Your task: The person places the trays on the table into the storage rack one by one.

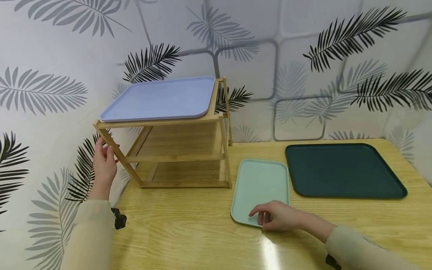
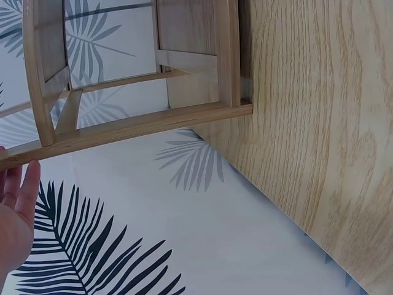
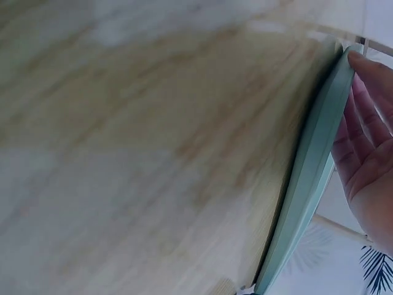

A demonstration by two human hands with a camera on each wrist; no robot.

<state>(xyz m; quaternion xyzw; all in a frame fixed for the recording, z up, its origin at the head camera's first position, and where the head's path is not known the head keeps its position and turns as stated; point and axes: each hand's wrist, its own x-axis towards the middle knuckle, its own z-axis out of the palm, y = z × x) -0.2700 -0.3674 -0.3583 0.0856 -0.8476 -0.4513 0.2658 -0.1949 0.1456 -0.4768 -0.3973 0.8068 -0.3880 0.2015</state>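
Mint tray [image 1: 261, 183], on bench [image 1: 175, 225] between wooden rack [image 1: 182, 158] and dark green tray [image 1: 344, 170]; long axis running away from right hand [image 1: 279, 215], nearer hand, at near end. Right fingers bent, touching rim; whether gripping, cannot tell. Left hand [image 1: 104, 162] holding rack's left front leg.

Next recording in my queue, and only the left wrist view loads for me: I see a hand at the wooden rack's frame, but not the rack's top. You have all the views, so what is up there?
Observer: A pale purple tray lies on top of the rack.

Reviewer: Noted. And what's happening off to the right of it?

Observer: The head view shows the right hand touching the near end of a mint-green tray.
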